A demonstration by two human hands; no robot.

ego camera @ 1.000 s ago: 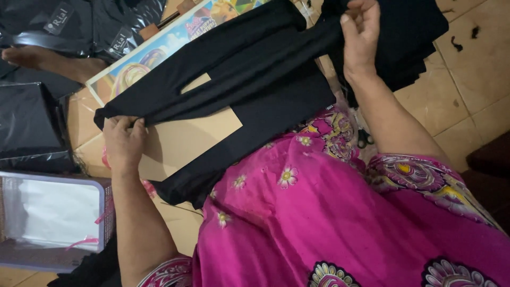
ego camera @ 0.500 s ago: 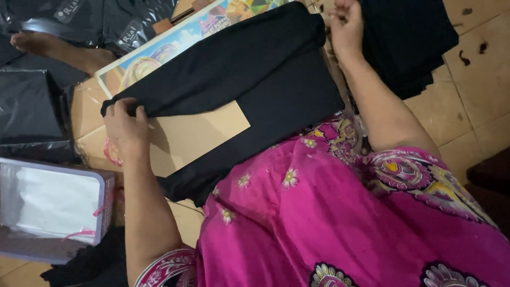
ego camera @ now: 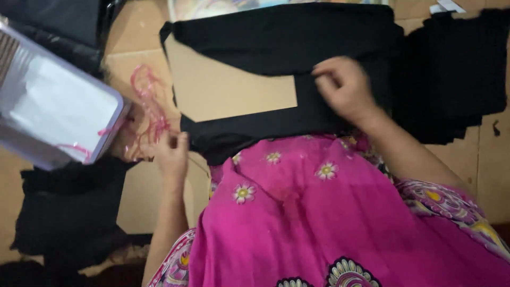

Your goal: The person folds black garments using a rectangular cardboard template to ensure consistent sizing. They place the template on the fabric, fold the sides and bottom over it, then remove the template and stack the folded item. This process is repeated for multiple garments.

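**Black cloth wrapped round a card board**

Pressing down on the black garment [ego camera: 287,37], the right hand [ego camera: 345,87] lies with its fingers curled, their tips on the edge of the cloth just right of the tan cardboard sheet [ego camera: 228,87]; it pins the fabric flat and closes on nothing. The left hand [ego camera: 172,154] sits at the garment's lower left corner, fingers bent against the cloth's edge; whether it pinches the fabric or only touches it cannot be told.

The garment lies on the person's lap and the floor beyond, folded over the top and along the bottom of the cardboard sheet, which shows bare in the middle. Below it spreads the person's pink flowered dress [ego camera: 319,212].

Left of the left hand, a loose pink plastic string [ego camera: 149,101] rests on flat brown cardboard [ego camera: 133,32]. Further left stands a clear plastic box [ego camera: 53,106] with white contents. More black cloth lies in a stack [ego camera: 451,74] to the right and a heap [ego camera: 69,212] at lower left.
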